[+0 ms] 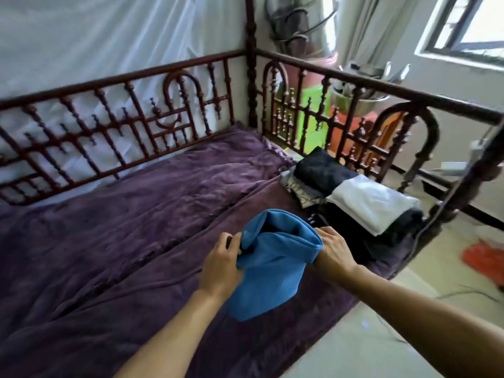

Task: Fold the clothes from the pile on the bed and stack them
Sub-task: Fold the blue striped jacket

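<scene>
The blue garment (pixel 272 266) hangs above the bed's near edge, bunched and partly doubled over, held up between both hands. The left hand (pixel 221 264) grips its left edge, fingers curled into the cloth; the right hand (pixel 332 251) pinches the folded right corner. Beyond the right hand, on the bed's far right end, folded clothes lie close together: a white piece (pixel 373 205) on top of dark ones, a black piece (pixel 323 170) behind it. A rumpled purple blanket (pixel 136 214) covers the bed. A dark red carved wooden rail (pixel 131 124) runs along the far side and the end.
</scene>
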The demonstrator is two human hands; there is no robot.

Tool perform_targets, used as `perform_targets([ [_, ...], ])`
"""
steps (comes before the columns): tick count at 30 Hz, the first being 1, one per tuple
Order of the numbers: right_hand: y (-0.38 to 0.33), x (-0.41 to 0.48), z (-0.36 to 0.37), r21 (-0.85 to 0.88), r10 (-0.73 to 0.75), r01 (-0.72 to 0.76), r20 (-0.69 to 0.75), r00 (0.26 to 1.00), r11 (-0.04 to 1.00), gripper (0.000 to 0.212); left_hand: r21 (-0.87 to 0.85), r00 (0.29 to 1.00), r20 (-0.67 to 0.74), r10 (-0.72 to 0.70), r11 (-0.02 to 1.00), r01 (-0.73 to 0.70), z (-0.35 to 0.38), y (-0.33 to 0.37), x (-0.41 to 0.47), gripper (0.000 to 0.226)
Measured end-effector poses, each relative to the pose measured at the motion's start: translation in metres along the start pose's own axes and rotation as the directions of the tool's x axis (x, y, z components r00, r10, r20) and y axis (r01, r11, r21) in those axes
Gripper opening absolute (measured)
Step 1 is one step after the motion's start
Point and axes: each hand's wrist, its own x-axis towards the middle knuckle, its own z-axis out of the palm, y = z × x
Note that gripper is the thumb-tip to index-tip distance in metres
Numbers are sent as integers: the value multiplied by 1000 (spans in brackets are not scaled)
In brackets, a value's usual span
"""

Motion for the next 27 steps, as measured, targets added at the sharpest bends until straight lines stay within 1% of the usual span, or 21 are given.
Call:
perform_targets([
  [3,51,-19,-38,-39,89,-90,-44,995,995,38,-89,999,-30,30,995,-33,15,61,27,56],
  [6,99,-34,-63,-64,156,-161,-77,985,985,45,-152,997,-47,58,986,-64,32,110,55,55],
  [8,128,-43,-72,-96,192,-199,-80,978,975,43,-183,997,-42,72,980,-79,45,137,74,58],
  [13,209,-45,-80,-104,250,-259,-97,963,960,40,-253,994,-44,96,962,-104,87,188,134,63],
  [15,243,-34,-87,-121,261,-275,-116,958,954,37,-312,993,-53,103,943,-114,101,206,165,61],
  [17,275,-15,-97,-109,310,-322,-113,944,941,32,-361,993,-61,99,925,-114,110,222,201,57],
  [20,322,21,-112,-139,344,-360,-129,930,923,28,-401,991,-103,87,908,-122,110,245,260,55],
  [22,352,50,-120,-128,383,-398,-129,915,908,24,-431,990,-128,63,895,-112,110,257,299,56],
  [24,377,78,-123,-121,377,-393,-138,916,911,22,-461,990,-137,27,883,-88,108,265,331,55],
  [27,413,120,-115,-101,327,-339,-123,937,935,23,-499,987,-154,-44,865,-40,112,265,377,54],
])
